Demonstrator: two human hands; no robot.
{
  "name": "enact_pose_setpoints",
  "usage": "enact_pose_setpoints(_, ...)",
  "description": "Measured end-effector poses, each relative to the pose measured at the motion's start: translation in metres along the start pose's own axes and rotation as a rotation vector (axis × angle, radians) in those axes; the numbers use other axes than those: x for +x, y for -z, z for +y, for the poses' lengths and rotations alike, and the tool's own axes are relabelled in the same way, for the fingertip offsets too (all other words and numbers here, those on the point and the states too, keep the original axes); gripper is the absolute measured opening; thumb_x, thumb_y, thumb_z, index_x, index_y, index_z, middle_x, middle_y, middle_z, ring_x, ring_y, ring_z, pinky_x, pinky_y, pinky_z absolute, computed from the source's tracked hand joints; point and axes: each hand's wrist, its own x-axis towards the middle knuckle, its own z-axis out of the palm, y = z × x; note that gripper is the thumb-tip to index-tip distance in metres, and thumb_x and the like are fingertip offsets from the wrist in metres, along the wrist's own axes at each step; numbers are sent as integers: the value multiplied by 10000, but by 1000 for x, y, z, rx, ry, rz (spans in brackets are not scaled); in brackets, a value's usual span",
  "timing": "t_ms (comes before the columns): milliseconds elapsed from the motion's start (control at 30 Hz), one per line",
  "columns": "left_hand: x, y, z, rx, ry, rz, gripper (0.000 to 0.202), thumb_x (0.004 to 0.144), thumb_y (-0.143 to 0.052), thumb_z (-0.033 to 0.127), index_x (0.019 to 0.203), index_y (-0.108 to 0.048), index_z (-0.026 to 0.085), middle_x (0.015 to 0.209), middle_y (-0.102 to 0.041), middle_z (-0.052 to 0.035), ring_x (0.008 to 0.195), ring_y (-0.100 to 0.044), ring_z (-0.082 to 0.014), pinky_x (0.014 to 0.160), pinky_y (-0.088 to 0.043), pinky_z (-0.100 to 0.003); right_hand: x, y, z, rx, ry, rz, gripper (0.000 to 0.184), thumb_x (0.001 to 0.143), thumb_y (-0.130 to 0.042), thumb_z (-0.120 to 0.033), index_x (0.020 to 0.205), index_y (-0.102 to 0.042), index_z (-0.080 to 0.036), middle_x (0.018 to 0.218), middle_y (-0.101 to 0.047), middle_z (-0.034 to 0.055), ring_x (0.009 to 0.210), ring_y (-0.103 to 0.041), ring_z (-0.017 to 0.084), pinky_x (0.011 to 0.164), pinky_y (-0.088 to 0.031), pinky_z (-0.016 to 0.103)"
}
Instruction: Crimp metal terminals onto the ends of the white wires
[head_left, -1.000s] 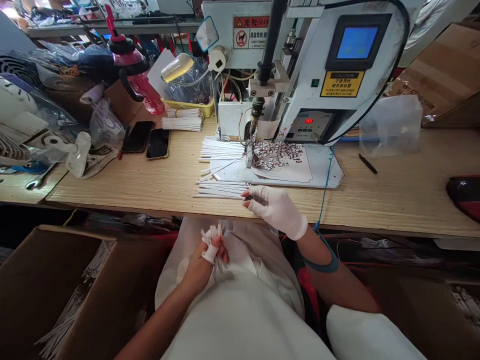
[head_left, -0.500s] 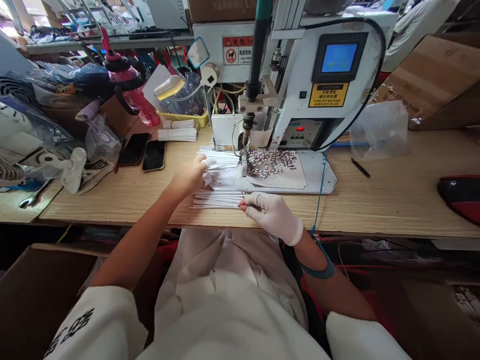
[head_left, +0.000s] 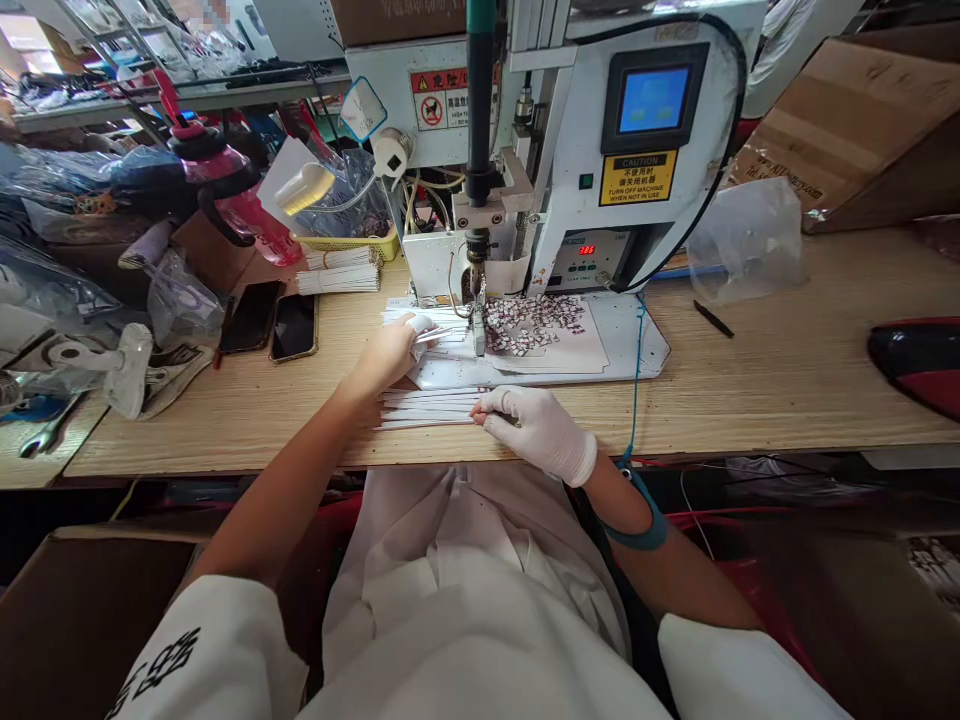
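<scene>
1. White strips point(head_left: 431, 408) lie flat in a neat stack on the desk point(head_left: 787, 380), right in front of us. More white strips point(head_left: 409, 316) lie farther up, at the edge of a white plate point(head_left: 634, 355).
2. Our bare left hand point(head_left: 390, 352) is on those upper strips. Its fingers point(head_left: 420, 325) look closed on a few strips, but the hand hides them, so we cannot tell for sure.
3. Our right hand point(head_left: 536, 432) wears a white glove and sits at the end of the lower stack. Its fingers point(head_left: 499, 402) are bent, and the tips touch the strips. We cannot tell if they grip.
4. A white machine point(head_left: 577, 170) stands just past the plate. A heap of tiny printed pieces point(head_left: 529, 325) lies on the plate.
5. Near our left hand, two phones point(head_left: 294, 327) lie on the desk, beside bundled strips point(head_left: 337, 272) and a yellow basket point(head_left: 382, 245).
</scene>
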Motion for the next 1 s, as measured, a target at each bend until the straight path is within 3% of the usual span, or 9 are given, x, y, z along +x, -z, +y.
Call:
enact_pose_setpoints(167,-2,0,8,93,4,-49,282,843,-438,206,1047,-632,180,1114,-606,-105,836,-582,-214,712,-411,-300,23,-20,-17,-308,73,-145,172,896,-520,-174,924,-687,-150,932,-695,81,880,-623,211,771,-462,310)
enact_pose_setpoints(300,-5,2,11,40,18,2,281,812,-432,164,1032,-606,182,1124,-597,-108,844,-587,-220,714,-410,-303,56,-44,-20,-587,199,-199,237,932,-462,-190,1065,-646,-122,1146,-622,136,1059,-550,260,914,-411,373)
enact_pose_setpoints(433,-8,14,-2,1,66,85,239,838,-440,221,1019,-593,187,989,-644,-99,869,-593,-231,721,-410,-291,77,-58,-9,-697,82,-223,338,925,-519,-322,1143,-610,-80,1195,-593,186,1120,-516,302,983,-366,424)
enact_pose_setpoints(533,-13,28,-16,-23,111,170,263,861,-447,288,1041,-605,180,951,-660,-99,883,-601,-233,742,-413,-287,79,-58,-5,-708,-12,-178,380,931,-509,-328,1179,-597,-54,1254,-561,219,1193,-474,307,1012,-344,419)
enact_pose_setpoints(633,-24,41,-17,-130,132,294,340,892,-414,335,1089,-628,159,977,-674,-100,906,-601,-223,785,-423,-288,74,-54,-10,-658,-20,-169,326,927,-501,-282,1150,-625,-78,1200,-598,191,1128,-518,303,936,-404,400)
enact_pose_setpoints(700,-36,46,-7,-308,133,370,347,892,-436,372,1030,-669,154,894,-683,-69,817,-601,-194,753,-436,-275,71,-50,-14,-549,26,-132,291,936,-479,-246,1140,-639,-114,1147,-640,150,1077,-556,278,907,-422,375)
enact_pose_setpoints(767,-51,47,11,-524,115,378,319,869,-500,400,895,-698,150,751,-664,-33,696,-582,-163,668,-438,-254,69,-45,-18,-364,34,-10,282,949,-476,-263,1143,-643,-145,1128,-667,115,1039,-589,244,890,-432,336)
enact_pose_setpoints(867,-71,43,41,-745,59,302,256,825,-598,386,814,-707,154,788,-695,-33,736,-612,-165,675,-451,-248,67,-37,-20,-17,-28,196,287,950,-495,-348,1092,-657,-158,1037,-704,82,910,-640,197,799,-464,281)
enact_pose_setpoints(1000,-85,31,69,-812,176,366,252,811,-620,383,814,-718,150,758,-698,-32,728,-617,-167,649,-447,-249,64,-28,-24,192,-51,259,223,899,-559,-323,905,-688,-140,784,-694,48,702,-629,159,650,-466,251)
